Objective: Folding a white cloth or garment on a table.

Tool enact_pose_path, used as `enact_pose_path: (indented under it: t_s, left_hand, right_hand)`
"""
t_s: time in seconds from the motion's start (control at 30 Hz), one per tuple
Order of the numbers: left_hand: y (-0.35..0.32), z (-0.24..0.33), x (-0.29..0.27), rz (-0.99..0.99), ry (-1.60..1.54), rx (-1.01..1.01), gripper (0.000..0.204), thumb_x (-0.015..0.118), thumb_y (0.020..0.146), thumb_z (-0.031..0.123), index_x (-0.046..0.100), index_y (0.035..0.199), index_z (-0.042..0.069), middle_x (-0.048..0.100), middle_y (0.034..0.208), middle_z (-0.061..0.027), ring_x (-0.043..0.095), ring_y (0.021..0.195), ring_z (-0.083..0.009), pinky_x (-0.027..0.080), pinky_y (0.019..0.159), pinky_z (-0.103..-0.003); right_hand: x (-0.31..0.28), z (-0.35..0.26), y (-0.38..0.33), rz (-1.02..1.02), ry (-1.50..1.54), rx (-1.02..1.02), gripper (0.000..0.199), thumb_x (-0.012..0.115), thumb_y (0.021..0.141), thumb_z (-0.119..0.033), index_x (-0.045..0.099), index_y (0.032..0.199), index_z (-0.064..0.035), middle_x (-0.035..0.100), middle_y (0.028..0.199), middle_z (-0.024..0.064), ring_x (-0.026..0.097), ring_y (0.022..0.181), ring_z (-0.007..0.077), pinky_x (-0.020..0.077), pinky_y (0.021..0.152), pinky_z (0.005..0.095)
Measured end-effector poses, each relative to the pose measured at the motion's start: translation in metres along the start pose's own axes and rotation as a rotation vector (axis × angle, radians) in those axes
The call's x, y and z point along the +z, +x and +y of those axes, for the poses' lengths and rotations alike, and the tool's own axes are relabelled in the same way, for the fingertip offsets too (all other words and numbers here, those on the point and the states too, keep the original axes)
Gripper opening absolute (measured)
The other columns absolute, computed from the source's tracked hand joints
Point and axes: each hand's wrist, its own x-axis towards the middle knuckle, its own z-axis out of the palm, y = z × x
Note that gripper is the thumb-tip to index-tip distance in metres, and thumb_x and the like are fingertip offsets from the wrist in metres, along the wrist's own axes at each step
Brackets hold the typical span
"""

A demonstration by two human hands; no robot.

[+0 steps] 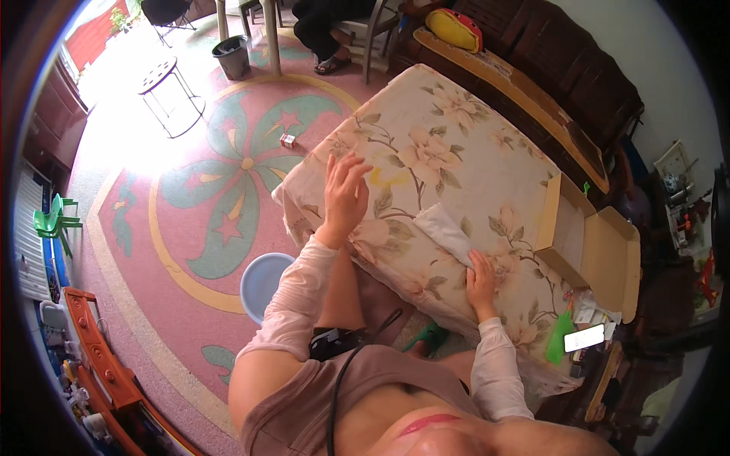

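My left hand (347, 196) is raised at the left edge of the table, its fingers stretched out and holding nothing. A folded white cloth (443, 230) lies slantwise on the floral tablecloth (494, 178). My right hand (480, 284) is at the near end of that cloth, fingers closed over its edge; their undersides are hidden. To the right of this hand stand an open cardboard box (561, 247), a green spray bottle (560, 337) and a phone with a bright screen (584, 338).
A blue basin (266, 283) sits on the patterned floor left of my knee. Farther off are a small box (287, 140), a metal stool (160, 76), a dark bin (232, 57) and a seated person's legs (318, 36). A wooden sofa (559, 57) lines the table's far side.
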Motion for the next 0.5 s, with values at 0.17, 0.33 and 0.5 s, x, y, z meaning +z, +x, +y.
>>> enact_pose_path:
  t_s: [0.17,0.33,0.5]
  left_hand:
    - [-0.048,0.005,-0.002,-0.285,-0.22,-0.291,0.027,0.058,0.08,-0.004,0.065,0.104,0.005,0.062,0.113,-0.0132,0.06,0.106,-0.0348,0.048,0.09,-0.043]
    - [-0.072,0.024,-0.005,-0.437,-0.376,-0.217,0.022,0.06,0.082,0.001,0.067,0.102,0.006,0.065,0.096,-0.0133,0.062,0.089,-0.0356,0.051,0.079,-0.043]
    - [-0.039,0.074,-0.034,-0.543,-0.574,-0.296,0.023,0.059,0.083,0.001,0.067,0.104,0.007,0.063,0.086,-0.0134,0.062,0.083,-0.0348,0.051,0.073,-0.041]
  right_hand:
    - [-0.002,0.001,0.0,0.009,0.021,-0.004,0.038,0.054,0.089,-0.01,0.057,0.127,-0.0064,0.058,0.132,0.0123,0.051,0.125,0.0322,0.0352,0.11,0.0447]
    - [0.0,0.001,0.001,0.007,0.029,-0.011,0.039,0.055,0.088,-0.007,0.057,0.127,-0.0061,0.058,0.132,0.0122,0.051,0.125,0.0323,0.036,0.109,0.0442]
    - [-0.003,-0.002,0.003,0.003,0.005,0.003,0.039,0.055,0.088,-0.007,0.057,0.127,-0.0061,0.058,0.132,0.0125,0.051,0.124,0.0328,0.037,0.108,0.0443]
